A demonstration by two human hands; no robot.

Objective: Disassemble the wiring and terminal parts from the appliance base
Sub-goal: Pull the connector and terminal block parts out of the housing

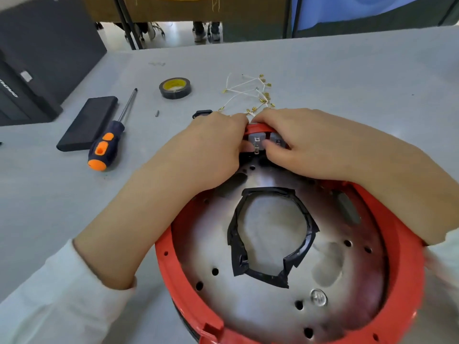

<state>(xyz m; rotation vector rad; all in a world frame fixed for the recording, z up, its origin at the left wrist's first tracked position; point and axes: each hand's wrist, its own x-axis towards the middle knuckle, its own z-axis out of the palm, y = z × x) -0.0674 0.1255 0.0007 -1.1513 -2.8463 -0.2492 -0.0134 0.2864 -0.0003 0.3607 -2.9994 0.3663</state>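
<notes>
You are gripping with the curled fingers of your left hand [213, 137] and right hand [298, 140] the grey terminal block [257, 140] at the far rim of the red appliance base [407, 244], which is lying on the desk [347, 83] near the loose wires [250, 93].

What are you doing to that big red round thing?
A person is taking apart a red appliance base on a grey table. Both hands work at its far rim: the left hand and right hand pinch small grey terminal parts fitted there. A heap of white wires with brass ends lies just beyond the hands. A screwdriver, a tape roll and a flat black case lie to the left.
</notes>
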